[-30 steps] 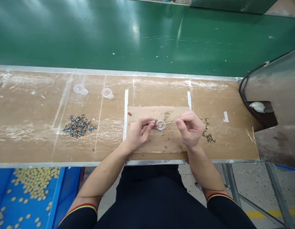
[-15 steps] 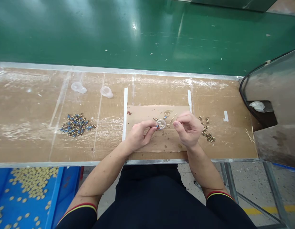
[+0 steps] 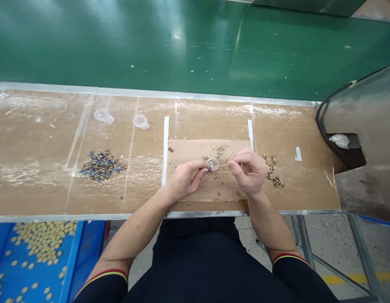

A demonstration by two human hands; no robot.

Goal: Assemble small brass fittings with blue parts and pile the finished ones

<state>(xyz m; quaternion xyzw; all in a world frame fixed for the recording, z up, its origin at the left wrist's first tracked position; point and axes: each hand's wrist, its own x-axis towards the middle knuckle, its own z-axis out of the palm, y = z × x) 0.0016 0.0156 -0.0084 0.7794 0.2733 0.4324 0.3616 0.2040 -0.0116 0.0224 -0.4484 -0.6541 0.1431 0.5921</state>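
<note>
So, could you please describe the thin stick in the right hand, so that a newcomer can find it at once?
On the brown worktable, find the lighter cardboard sheet between two white tape strips. Over it, the right hand pinches the thin stick, its tip near the left hand. Unlike the other pale sticks, this one is held, not lying.

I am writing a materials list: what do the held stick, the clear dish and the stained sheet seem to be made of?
Stick: probably wood or bamboo, pale, apparently matte. Dish: shiny, transparent; plastic or glass. Sheet: likely cardboard, dull, brown.
</note>
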